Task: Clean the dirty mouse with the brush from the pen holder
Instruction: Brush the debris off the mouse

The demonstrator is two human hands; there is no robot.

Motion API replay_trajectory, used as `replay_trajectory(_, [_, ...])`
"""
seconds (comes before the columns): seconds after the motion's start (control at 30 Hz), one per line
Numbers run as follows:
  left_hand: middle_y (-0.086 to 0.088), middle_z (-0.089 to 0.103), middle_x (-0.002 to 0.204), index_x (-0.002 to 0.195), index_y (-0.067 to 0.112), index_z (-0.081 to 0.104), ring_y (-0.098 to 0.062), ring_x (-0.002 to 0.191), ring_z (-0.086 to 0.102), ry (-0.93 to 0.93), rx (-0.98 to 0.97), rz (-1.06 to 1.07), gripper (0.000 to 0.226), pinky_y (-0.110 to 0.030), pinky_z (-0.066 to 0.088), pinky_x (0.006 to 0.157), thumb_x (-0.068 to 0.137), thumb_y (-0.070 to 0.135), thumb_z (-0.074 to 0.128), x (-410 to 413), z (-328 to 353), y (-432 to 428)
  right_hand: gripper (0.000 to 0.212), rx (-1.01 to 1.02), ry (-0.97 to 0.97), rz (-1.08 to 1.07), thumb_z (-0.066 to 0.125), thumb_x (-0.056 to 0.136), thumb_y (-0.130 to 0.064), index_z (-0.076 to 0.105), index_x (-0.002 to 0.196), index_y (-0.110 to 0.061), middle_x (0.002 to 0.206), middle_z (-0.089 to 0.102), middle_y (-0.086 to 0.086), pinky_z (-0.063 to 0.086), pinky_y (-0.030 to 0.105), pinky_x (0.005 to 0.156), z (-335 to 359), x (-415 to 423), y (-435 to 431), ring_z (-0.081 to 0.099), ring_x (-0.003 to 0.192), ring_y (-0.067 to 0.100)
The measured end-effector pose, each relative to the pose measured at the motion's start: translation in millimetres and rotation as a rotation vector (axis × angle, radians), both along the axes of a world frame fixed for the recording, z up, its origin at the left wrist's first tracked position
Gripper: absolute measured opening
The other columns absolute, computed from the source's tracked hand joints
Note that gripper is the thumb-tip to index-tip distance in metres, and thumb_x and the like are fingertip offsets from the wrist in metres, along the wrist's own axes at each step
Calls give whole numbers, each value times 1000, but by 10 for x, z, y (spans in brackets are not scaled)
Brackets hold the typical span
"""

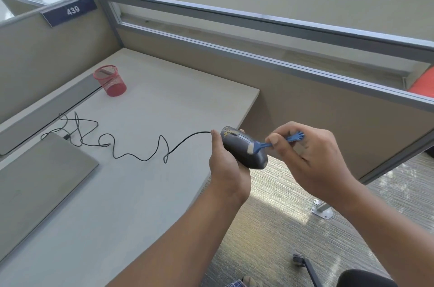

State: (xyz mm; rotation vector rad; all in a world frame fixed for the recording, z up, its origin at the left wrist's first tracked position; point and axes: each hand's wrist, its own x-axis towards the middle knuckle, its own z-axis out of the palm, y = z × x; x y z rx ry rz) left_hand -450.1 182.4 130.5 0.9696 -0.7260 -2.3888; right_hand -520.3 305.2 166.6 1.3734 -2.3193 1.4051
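Note:
My left hand [226, 164] grips a dark wired mouse [243, 149] and holds it in the air just past the desk's right edge. Yellowish dirt sits on the mouse's front end near the cable. My right hand [310, 152] pinches a small blue brush [274, 143] by its handle. The pale bristles rest on the mouse's top, toward its rear. The red mesh pen holder [110, 80] stands upright at the back left of the desk, and nothing shows above its rim.
The mouse's black cable [131, 148] loops across the pale desk [150, 192] to a closed grey laptop [40, 183] at the left. Cubicle partitions enclose the back and left. Carpet, a metal desk foot [321, 209] and a chair caster lie to the right.

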Motion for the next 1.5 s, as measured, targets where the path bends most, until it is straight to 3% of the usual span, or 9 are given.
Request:
replay_trajectory(0.17, [-17, 65, 121, 137, 8, 52, -25, 112, 63, 6, -27, -69, 72, -43, 44, 108, 98, 63, 27, 22, -35, 41, 22, -59, -121, -1, 58, 93, -39, 72, 88, -23, 70, 74, -2, 53, 35, 58, 47, 34, -333, 68, 59, 15])
replay_trajectory(0.3, [-26, 61, 133, 134, 7, 56, -33, 122, 61, 4, 3, -65, 71, -48, 42, 110, 98, 63, 30, 29, -8, 12, 21, 17, -96, 16, 57, 93, -42, 69, 85, -27, 67, 69, -12, 48, 20, 54, -5, 18, -402, 62, 58, 6])
replay_trajectory(0.5, [-22, 57, 138, 140, 6, 48, -30, 124, 58, 3, -11, -3, 72, -42, 43, 108, 98, 62, 30, 51, -26, -57, 28, -14, -94, -24, 52, 93, -47, 69, 83, -28, 59, 68, 3, 46, 41, 50, -5, -6, -135, 57, 48, 23])
replay_trajectory(0.63, [-17, 64, 126, 137, 10, 52, -26, 111, 65, 12, -1, -6, 68, -41, 48, 102, 99, 62, 28, 29, -21, -49, 25, -27, -175, 42, 58, 94, -40, 72, 88, -20, 71, 73, -3, 52, 33, 56, 57, 43, -271, 64, 58, 19])
replay_trajectory(0.77, [-23, 55, 139, 140, 8, 48, -35, 126, 56, 46, 42, 17, 71, -51, 41, 110, 98, 62, 31, 22, 23, -109, 21, 46, -132, 69, 58, 95, -34, 70, 81, -22, 62, 65, -21, 40, 12, 50, -21, 44, -147, 57, 49, 5])
replay_trajectory(0.9, [-18, 56, 137, 138, 11, 49, -31, 124, 56, 64, 44, 51, 66, -49, 39, 111, 98, 61, 32, 18, 12, -165, 27, -31, -170, -34, 52, 92, -44, 69, 80, -26, 62, 69, 7, 51, 47, 50, 28, 16, -26, 63, 54, 37])
replay_trajectory(1.3, [-13, 57, 139, 142, 17, 48, -26, 127, 54, -18, 4, 12, 70, -40, 33, 103, 97, 66, 27, 47, 31, -160, 20, -24, -243, -166, 56, 92, -37, 69, 80, -27, 63, 71, 0, 50, 45, 54, -19, -44, 59, 65, 56, 33])
replay_trajectory(1.43, [-18, 59, 136, 139, 10, 49, -28, 125, 57, 29, 20, 9, 70, -41, 36, 113, 98, 63, 27, 29, 47, -111, 10, -80, -350, -88, 65, 93, -26, 69, 84, -29, 76, 74, -9, 56, 33, 61, 35, 7, -117, 68, 64, 12])
replay_trajectory(1.5, [-19, 58, 135, 139, 11, 49, -31, 124, 57, 40, 25, 13, 69, -46, 37, 114, 99, 62, 28, 25, 63, -101, 10, -16, -347, -47, 66, 92, -23, 69, 85, -29, 75, 74, -4, 56, 39, 58, 6, 36, -97, 66, 62, 19])
